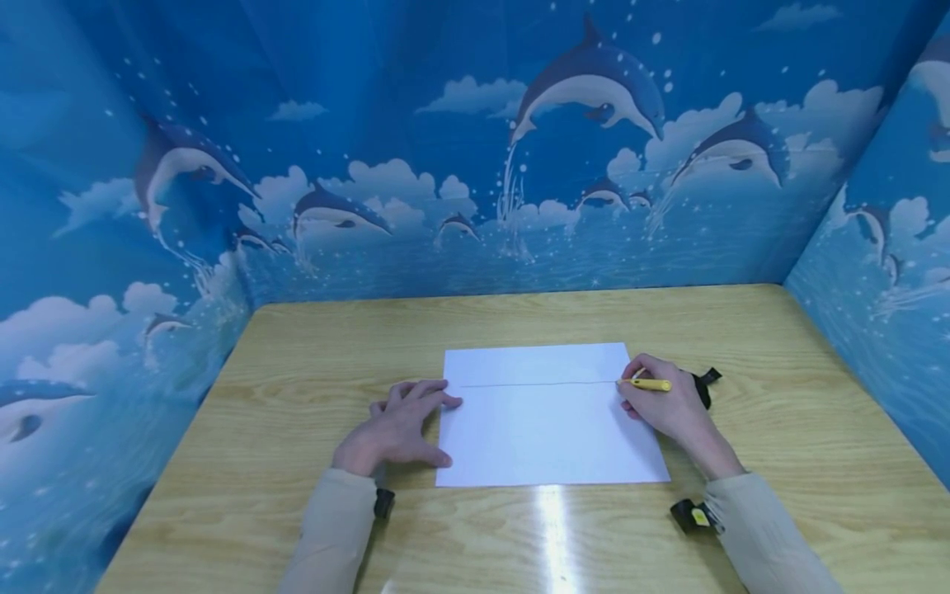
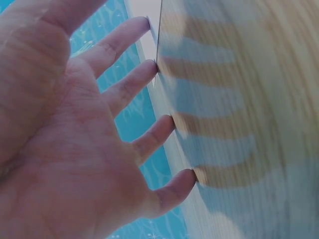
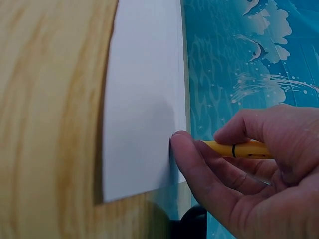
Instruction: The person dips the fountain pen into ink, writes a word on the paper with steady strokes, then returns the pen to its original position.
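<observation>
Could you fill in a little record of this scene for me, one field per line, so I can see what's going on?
Paper: white sheet, lying on the table
Mark: one thin line across the sheet's upper part
Left hand: fingers spread, touching the sheet's left side
Right hand: holds a yellow pen, tip at the line's right end
Table surface: light wood grain
Backdrop: blue, printed with dolphins and clouds

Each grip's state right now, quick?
Left grip: open, touching the white paper.
Right grip: closed, holding the yellow pen.
</observation>
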Motion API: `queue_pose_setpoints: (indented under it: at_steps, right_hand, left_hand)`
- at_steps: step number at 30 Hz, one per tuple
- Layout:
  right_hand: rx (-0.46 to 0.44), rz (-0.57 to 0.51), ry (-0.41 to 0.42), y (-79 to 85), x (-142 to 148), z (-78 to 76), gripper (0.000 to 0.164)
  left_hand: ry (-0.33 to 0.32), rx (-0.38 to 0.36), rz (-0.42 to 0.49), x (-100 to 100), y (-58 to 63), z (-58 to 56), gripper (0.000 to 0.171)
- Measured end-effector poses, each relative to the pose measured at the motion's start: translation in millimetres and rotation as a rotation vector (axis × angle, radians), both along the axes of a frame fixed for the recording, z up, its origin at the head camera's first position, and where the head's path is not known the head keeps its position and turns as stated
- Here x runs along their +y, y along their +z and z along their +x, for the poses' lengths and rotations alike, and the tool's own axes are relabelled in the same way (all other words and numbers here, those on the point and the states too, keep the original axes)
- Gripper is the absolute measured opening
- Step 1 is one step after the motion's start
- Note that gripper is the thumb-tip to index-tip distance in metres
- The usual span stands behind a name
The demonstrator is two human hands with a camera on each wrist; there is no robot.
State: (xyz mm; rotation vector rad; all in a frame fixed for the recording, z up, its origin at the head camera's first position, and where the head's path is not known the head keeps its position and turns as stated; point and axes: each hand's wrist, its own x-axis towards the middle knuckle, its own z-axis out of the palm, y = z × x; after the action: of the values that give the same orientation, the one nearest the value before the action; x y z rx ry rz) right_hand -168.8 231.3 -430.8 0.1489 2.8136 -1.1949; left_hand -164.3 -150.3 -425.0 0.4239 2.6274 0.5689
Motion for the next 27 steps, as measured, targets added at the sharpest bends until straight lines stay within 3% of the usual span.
queue_pose_setpoints:
  at_steps: [27]
  right_hand:
    - [-0.012, 0.005, -0.036, 3.6, 1.5, 1.7, 0.018]
  left_hand:
    - [0.001, -0.012, 0.024, 0.0, 2.3, 1.5, 0.075]
